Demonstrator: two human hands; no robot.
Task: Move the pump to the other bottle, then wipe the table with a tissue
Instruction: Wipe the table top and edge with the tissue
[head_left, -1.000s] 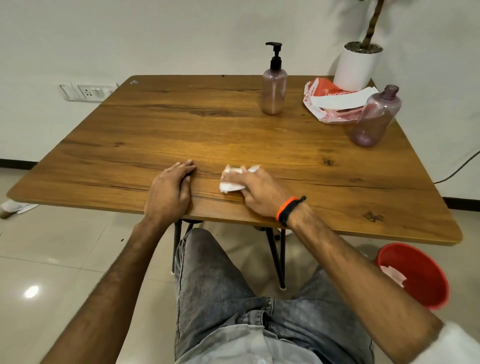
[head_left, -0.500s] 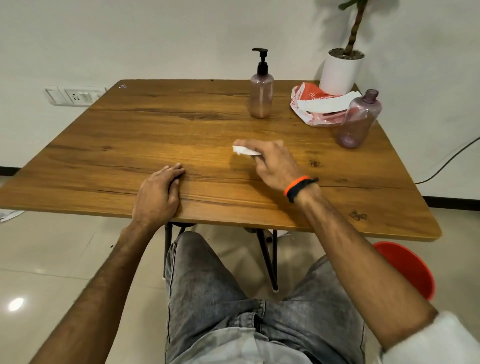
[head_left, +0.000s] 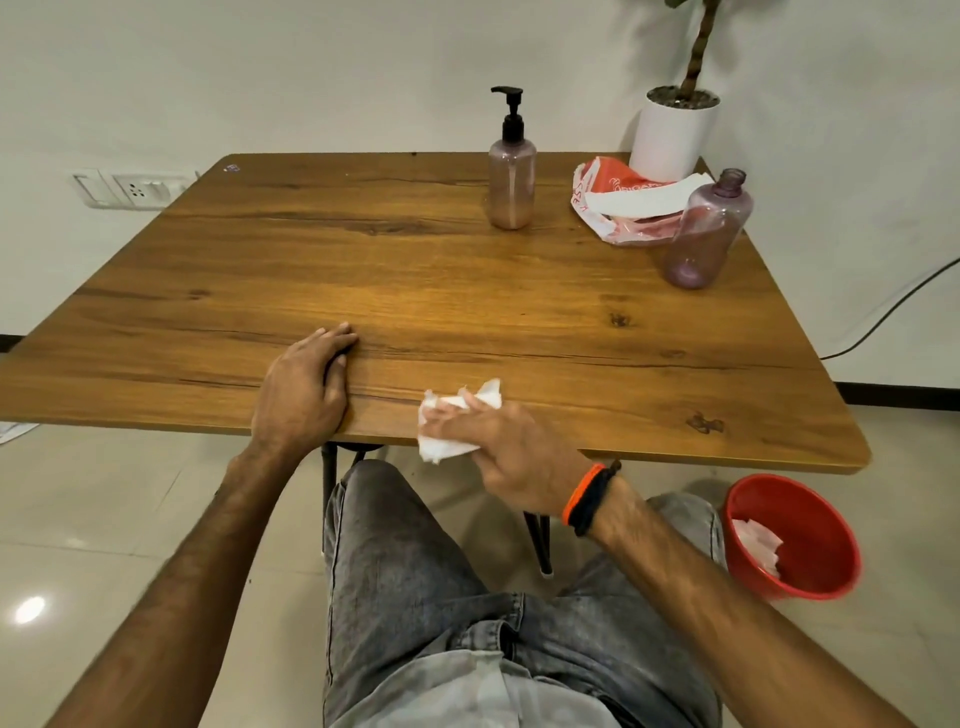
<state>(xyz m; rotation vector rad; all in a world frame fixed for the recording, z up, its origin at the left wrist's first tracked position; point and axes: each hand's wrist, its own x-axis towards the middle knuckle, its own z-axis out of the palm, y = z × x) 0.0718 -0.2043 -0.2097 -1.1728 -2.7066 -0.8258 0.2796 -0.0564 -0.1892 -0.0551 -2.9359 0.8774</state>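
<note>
My right hand (head_left: 506, 447) grips a crumpled white tissue (head_left: 447, 423) at the near edge of the wooden table (head_left: 395, 270), partly hanging over the edge. My left hand (head_left: 304, 387) lies flat on the table's front edge, holding nothing. A black pump (head_left: 510, 111) sits on the pinkish bottle (head_left: 511, 189) at the back middle. The other bottle (head_left: 709, 234), purple-tinted and with an open neck, stands at the right side.
A red-and-white tissue pack (head_left: 628, 205) lies at the back right beside a white plant pot (head_left: 672, 132). A red bucket (head_left: 795, 535) with used tissue stands on the floor to the right. My knees are under the table.
My right hand slid the tissue out to the table's middle, then pulled it back to the near edge. The left hand stayed in place.
</note>
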